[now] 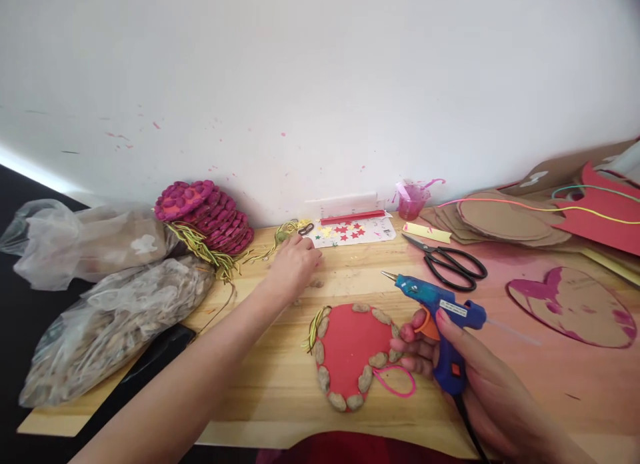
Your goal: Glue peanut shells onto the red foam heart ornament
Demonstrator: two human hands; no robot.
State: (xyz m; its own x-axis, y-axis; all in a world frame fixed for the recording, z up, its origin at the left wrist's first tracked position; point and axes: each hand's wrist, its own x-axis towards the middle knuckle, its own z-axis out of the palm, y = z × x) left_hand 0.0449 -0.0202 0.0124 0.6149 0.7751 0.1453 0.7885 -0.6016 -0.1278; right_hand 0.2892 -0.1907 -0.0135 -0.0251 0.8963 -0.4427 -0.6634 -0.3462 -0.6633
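Nearest the camera, dark red cloth (345,447) shows at the bottom edge, with the left forearm (215,364) reaching past it across the wooden table (265,401).

Item under inspection: 1 red heart-shaped piece (347,347), lying flat on the table between the 2 hands. About 12 peanuts (337,402) line its rim. Yarn strands (315,329) lie at its upper left edge; a pink loop (400,384) lies at its lower right edge.

Progress, as judged: the peanut border looks largely in place. A stretch of the upper left rim carries none, and the centre is bare red. No paint shows on its peanuts, unlike the purple stack (205,217) at the back left, which appears further finished.

Right hand (477,377): wrapped around the handle of a blue glue gun (425,293), fingers by the orange trigger. The nozzle points left, apart from the red piece. Whether glue is flowing cannot be determined.

Left hand (295,264): fingers bunched beside the yarn tassels (285,234) and near a white sheet (383,233) with paper stars (343,229). Its fingertips are obscured; whether it holds anything cannot be told.

Black scissors (453,264) lie behind the gun, apart from both hands.
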